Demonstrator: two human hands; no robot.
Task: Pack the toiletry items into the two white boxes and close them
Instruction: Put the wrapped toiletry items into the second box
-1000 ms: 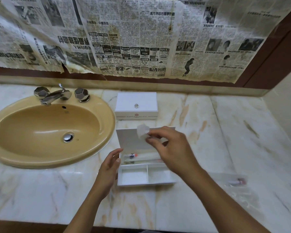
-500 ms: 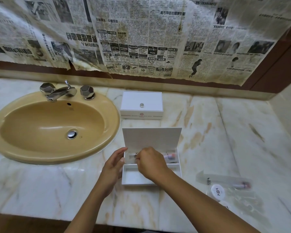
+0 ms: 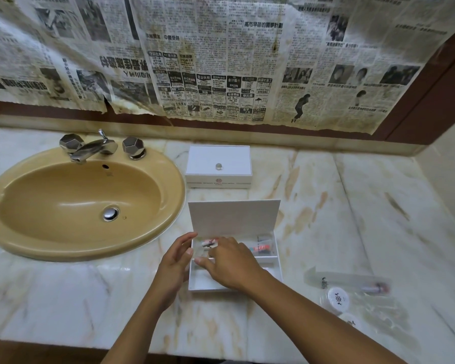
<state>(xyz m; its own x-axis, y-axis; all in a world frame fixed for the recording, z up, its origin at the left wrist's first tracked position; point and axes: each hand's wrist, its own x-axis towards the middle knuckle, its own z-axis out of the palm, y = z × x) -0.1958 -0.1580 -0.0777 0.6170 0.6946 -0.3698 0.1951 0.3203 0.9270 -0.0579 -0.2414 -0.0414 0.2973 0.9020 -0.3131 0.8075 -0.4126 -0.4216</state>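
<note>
From the head camera, the open white box [image 3: 278,266] sits on the marble counter [image 3: 352,206] just right of the tan sink [image 3: 84,206], its lid [image 3: 234,218] standing upright at the back. The right hand [image 3: 231,264] reaches over the box's front left compartment, fingers curled down; what they pinch, if anything, I cannot tell. The left hand [image 3: 175,261] rests against the box's left wall, fingers relaxed and straight. Wrapped toiletries [image 3: 263,245] lie in the long rear compartment. Behind it stands the closed white box [image 3: 218,166], bearing a red emblem and unreadable print. To the right lie clear packets [image 3: 352,287] and a round white item [image 3: 338,299]. Chinese-language newspaper [image 3: 221,61] covers the wall; "RM299" is legible.
</note>
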